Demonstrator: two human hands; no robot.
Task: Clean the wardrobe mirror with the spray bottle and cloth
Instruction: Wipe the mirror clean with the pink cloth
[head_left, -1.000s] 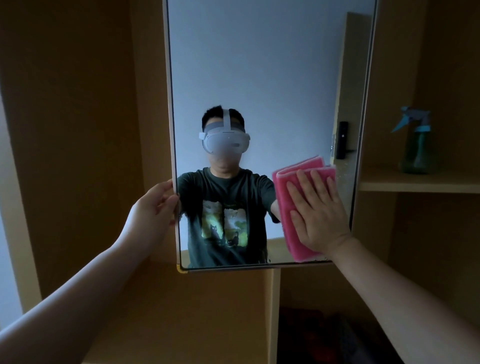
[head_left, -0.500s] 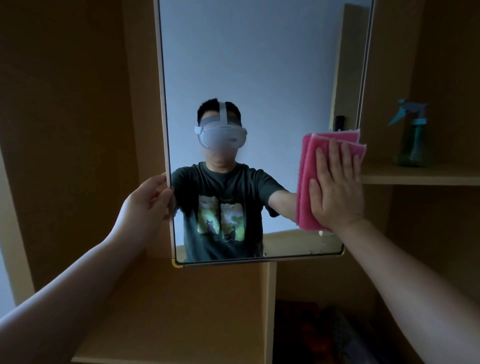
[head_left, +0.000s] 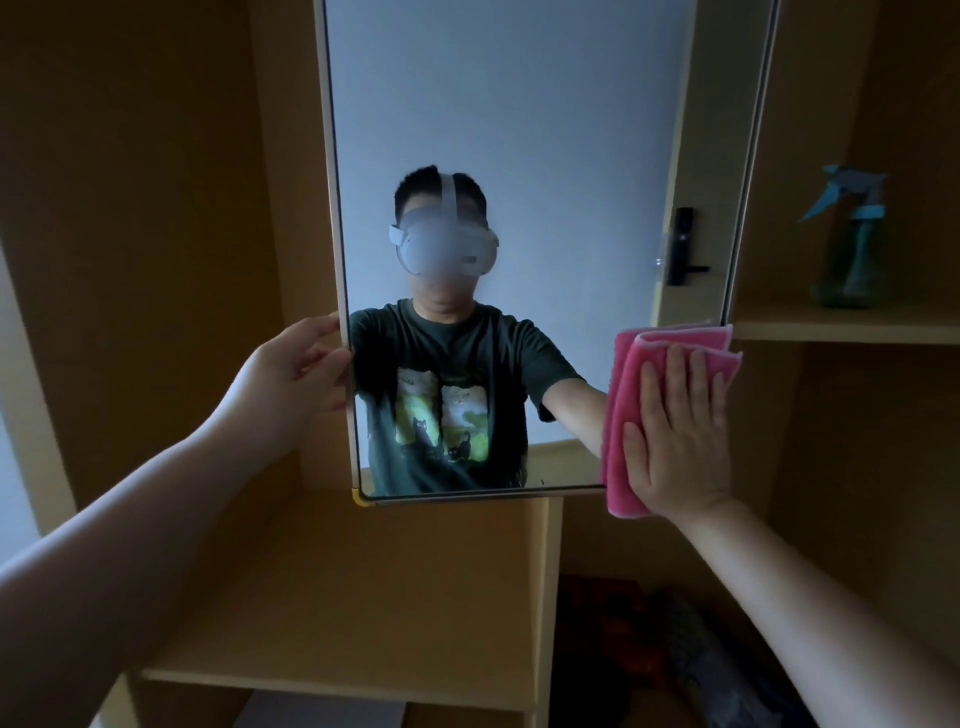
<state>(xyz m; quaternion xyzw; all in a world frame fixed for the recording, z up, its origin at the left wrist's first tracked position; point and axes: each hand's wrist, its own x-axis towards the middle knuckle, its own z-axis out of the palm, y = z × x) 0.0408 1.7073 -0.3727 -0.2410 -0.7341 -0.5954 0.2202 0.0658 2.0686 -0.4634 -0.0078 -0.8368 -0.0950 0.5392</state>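
The wardrobe mirror (head_left: 545, 130) hangs upright in front of me and reflects a person wearing a headset. My left hand (head_left: 296, 366) grips the mirror's left edge near its lower part. My right hand (head_left: 675, 431) lies flat with spread fingers on a folded pink cloth (head_left: 621, 410), pressing it against the mirror's lower right corner. The cloth hangs slightly past the bottom edge. A teal spray bottle (head_left: 849, 239) stands untouched on the shelf to the right.
Wooden wardrobe compartments surround the mirror. The shelf board (head_left: 852, 327) with the bottle is at the right, a lower shelf (head_left: 343, 623) lies under the mirror, and dark folded items (head_left: 675, 654) fill the bottom right compartment.
My right hand has slid the pink cloth down the mirror's right side to the bottom corner. My left hand keeps hold of the left edge.
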